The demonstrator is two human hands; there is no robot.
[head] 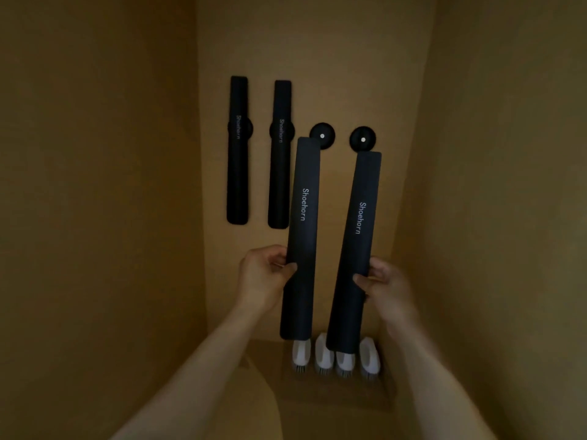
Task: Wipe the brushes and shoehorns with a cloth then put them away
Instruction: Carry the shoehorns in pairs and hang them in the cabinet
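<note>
Brown cupboard walls (95, 185) enclose everything. Each hand grips one shoehorn: left hand (263, 277) on the left shoehorn (301, 236), right hand (386, 285) on the right shoehorn (354, 249), below two bare round holders (322, 135). Two hung shoehorns (238, 150) sit upper centre, brushes (324, 354) at the bottom. Putting away seems under way; next, each top must meet its holder.

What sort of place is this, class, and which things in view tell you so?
Probably a shoe-care storage cupboard: plain brown walls, hung shoehorns on round black wall mounts, and white brushes on the shelf below.

A shoehorn (302, 236) in each hand, upright
</note>
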